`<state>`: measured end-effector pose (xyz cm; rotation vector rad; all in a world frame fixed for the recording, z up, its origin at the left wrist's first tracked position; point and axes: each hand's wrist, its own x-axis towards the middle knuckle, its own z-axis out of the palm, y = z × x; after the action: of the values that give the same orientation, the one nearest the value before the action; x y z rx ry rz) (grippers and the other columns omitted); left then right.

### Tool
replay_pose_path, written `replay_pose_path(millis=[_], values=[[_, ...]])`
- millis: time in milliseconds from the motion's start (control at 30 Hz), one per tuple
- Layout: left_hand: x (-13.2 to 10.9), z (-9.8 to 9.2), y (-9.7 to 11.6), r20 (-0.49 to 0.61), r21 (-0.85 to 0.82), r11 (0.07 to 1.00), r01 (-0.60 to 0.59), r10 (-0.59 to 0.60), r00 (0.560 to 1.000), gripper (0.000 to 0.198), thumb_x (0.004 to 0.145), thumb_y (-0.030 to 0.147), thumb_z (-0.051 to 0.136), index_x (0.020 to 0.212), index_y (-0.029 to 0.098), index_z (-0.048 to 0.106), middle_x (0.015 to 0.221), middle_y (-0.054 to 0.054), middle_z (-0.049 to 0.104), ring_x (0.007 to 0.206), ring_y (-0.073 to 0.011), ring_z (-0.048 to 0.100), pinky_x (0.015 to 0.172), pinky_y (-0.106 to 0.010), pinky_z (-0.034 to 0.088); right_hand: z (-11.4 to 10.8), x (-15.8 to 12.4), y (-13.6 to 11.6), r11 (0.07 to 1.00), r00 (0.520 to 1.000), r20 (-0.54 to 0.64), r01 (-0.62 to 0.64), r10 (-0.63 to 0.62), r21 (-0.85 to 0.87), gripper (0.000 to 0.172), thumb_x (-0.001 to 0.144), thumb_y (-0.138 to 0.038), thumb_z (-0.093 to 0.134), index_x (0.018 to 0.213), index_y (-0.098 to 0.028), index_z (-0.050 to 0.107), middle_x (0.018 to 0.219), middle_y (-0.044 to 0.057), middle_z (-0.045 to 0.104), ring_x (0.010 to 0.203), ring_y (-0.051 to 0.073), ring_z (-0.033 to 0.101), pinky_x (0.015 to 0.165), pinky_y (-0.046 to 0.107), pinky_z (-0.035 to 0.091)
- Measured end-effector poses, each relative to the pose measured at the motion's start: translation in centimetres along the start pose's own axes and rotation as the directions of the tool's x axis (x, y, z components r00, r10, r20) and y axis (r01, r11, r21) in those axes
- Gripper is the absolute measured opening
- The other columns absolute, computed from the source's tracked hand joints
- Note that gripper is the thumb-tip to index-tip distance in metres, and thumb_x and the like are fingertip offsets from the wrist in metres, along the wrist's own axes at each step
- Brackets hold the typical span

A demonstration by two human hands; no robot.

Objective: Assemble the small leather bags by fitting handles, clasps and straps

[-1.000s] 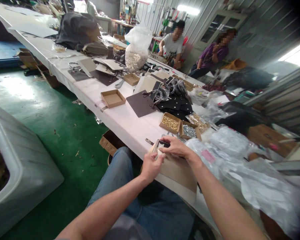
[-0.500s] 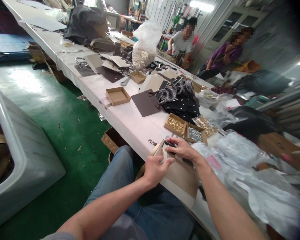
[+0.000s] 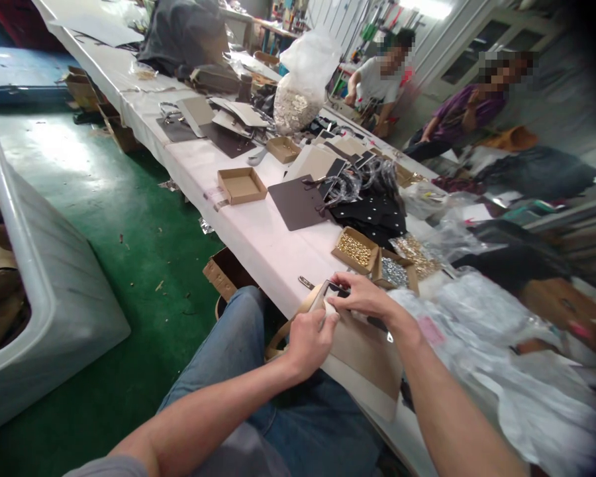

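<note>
A tan and beige flat bag piece [image 3: 370, 358] lies tilted over the table's front edge, partly above my lap. My left hand [image 3: 310, 341] is closed on its near top edge, thumb pressed on top. My right hand [image 3: 360, 295] pinches the dark-lined upper part of the same piece from the far side. A small metal-ended tool [image 3: 306, 283] lies just beyond it on the table. Cardboard trays of gold rivets [image 3: 354, 250] and silver rivets [image 3: 393, 271] sit beyond my hands.
On the white table [image 3: 273, 265] are a cardboard tray [image 3: 242, 185], a dark brown panel [image 3: 297, 204], a dotted black cloth [image 3: 370, 215] and plastic bags [image 3: 471, 311]. A grey bin [image 3: 64, 278] stands at left. Two people sit across the table.
My left thumb has drawn in closer over the edge of the piece. The view has shifted slightly, so the table's contents appear moved a little.
</note>
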<state>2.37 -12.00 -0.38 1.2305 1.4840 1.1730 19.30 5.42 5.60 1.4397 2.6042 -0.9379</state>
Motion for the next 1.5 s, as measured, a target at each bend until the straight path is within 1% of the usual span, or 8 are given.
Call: replay_pose_path(millis=[167, 333, 467, 633, 800, 1133, 1300, 1500], values=[[0.1, -0.7, 0.9, 0.028, -0.103, 0.995, -0.011, 0.014, 1.0, 0.05, 0.116, 0.049, 0.052, 0.085, 0.022, 0.081, 0.069, -0.005, 0.066, 0.07, -0.0234, 0.062, 0.073, -0.033, 0.047, 0.4, 0.1, -0.5, 0.998, 1.0, 0.002, 0.03, -0.03, -0.047, 0.025, 0.083, -0.039, 0.08, 0.101, -0.025, 0.072, 0.092, 0.001, 0.076, 0.085, 0.023, 0.066, 0.075, 0.033, 0.049], [-1.3, -2.5, 7.0, 0.126, -0.248, 0.96, -0.131, 0.166, 0.978, 0.055, 0.117, 0.057, 0.053, 0.089, 0.02, 0.082, 0.069, -0.005, 0.063, 0.066, -0.0209, 0.056, 0.073, -0.036, 0.05, 1.6, -0.1, 0.4, 1.0, 0.998, -0.058, 0.03, -0.03, -0.001, 0.03, 0.08, -0.039, 0.082, 0.104, -0.025, 0.072, 0.101, 0.003, 0.078, 0.089, 0.024, 0.068, 0.078, 0.034, 0.052], [-2.0, -3.9, 9.8, 0.018, -0.405, 0.906, -0.125, 0.144, 0.989, 0.054, 0.116, 0.061, 0.057, 0.092, 0.019, 0.081, 0.066, -0.002, 0.058, 0.065, -0.017, 0.051, 0.068, -0.032, 0.049, 1.4, -0.3, 1.0, 0.981, 0.999, -0.032, 0.037, -0.032, 0.191, 0.039, 0.084, -0.046, 0.083, 0.115, -0.023, 0.078, 0.107, 0.005, 0.081, 0.095, 0.026, 0.072, 0.085, 0.037, 0.057], [-1.6, -5.6, 5.6, -0.104, -0.61, 0.792, 0.016, -0.1, 0.99, 0.055, 0.11, 0.069, 0.068, 0.099, 0.016, 0.079, 0.058, 0.006, 0.043, 0.051, -0.0099, 0.036, 0.051, -0.025, 0.031, 0.2, -0.9, 1.0, 0.969, 1.0, -0.012, 0.019, -0.017, 0.248, 0.045, 0.099, -0.06, 0.074, 0.124, -0.024, 0.085, 0.109, 0.005, 0.084, 0.095, 0.025, 0.074, 0.086, 0.036, 0.057], [-1.3, -7.7, 2.3, -0.182, -0.642, 0.766, 0.023, -0.181, 0.966, 0.057, 0.104, 0.072, 0.076, 0.099, 0.015, 0.078, 0.056, 0.007, 0.042, 0.047, -0.0077, 0.035, 0.047, -0.022, 0.03, 0.8, -0.8, 0.8, 0.971, 0.998, -0.054, -0.012, 0.026, 0.238, 0.046, 0.085, -0.058, 0.091, 0.118, -0.026, 0.085, 0.108, 0.003, 0.084, 0.094, 0.024, 0.073, 0.084, 0.034, 0.055], [-1.4, -7.9, 2.7, -0.102, -0.595, 0.802, 0.049, -0.135, 0.986, 0.056, 0.105, 0.07, 0.075, 0.098, 0.015, 0.078, 0.054, 0.007, 0.044, 0.047, -0.0073, 0.037, 0.048, -0.021, 0.031, 2.2, -1.0, 1.9, 0.951, 0.979, -0.202, 0.055, 0.008, 0.304, 0.036, 0.1, -0.058, 0.076, 0.115, -0.027, 0.087, 0.107, 0.002, 0.085, 0.096, 0.024, 0.075, 0.089, 0.034, 0.057], [-2.2, -6.6, 2.8, 0.029, -0.539, 0.834, 0.122, -0.126, 0.992, 0.058, 0.106, 0.072, 0.072, 0.099, 0.015, 0.078, 0.053, 0.006, 0.048, 0.046, -0.0074, 0.038, 0.049, -0.021, 0.031, 2.0, -2.1, 1.6, 0.946, 0.978, -0.209, 0.08, -0.014, 0.313, 0.056, 0.083, -0.046, 0.094, 0.137, -0.031, 0.084, 0.133, 0.004, 0.085, 0.118, 0.029, 0.078, 0.108, 0.041, 0.06], [-3.1, -5.9, 3.2, 0.047, -0.496, 0.86, 0.117, -0.108, 0.993, 0.058, 0.107, 0.072, 0.071, 0.1, 0.014, 0.077, 0.053, 0.006, 0.048, 0.047, -0.0079, 0.04, 0.049, -0.021, 0.032, 2.0, -3.2, 0.6, 0.959, 0.933, -0.358, 0.117, -0.018, 0.258, 0.045, 0.092, -0.044, 0.089, 0.135, -0.03, 0.085, 0.134, 0.008, 0.084, 0.116, 0.03, 0.078, 0.106, 0.045, 0.062]])
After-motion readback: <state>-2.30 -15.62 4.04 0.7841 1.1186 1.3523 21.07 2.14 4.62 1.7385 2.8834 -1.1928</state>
